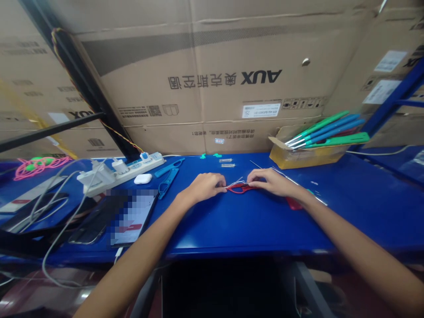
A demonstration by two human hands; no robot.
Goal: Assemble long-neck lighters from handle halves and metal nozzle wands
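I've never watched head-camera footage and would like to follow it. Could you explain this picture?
There is no machine here, just a person's bare left hand and right hand. The single picture comes from a camera worn on the head, looking forward and down. Both hands pinch a slim red item with thin white strands; it is too small to name surely. On the blue table, toward the left, are a white power strip, a small white case and blue plastic pieces. Toward the right stands a yellowish box of green- and blue-handled tools.
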